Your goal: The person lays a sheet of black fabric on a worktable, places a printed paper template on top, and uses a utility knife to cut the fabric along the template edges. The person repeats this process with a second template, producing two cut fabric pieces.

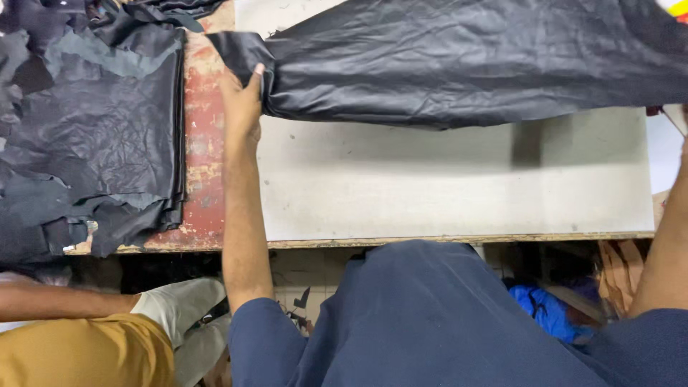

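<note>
Over the pale grey table (444, 186), the left hand (242, 100) pinches a black leather sheet (466, 61); right grip unseen. Slack leather could slip loose.

creased black leather sheet (459, 64) with a soft sheen over a matt grey board (444, 186); worn red-painted wooden table (204, 143) beside it

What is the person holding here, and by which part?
The left hand pinches the black leather sheet at its left end, lifted over the grey board. The right hand is out of frame, so its hold cannot be told.
</note>
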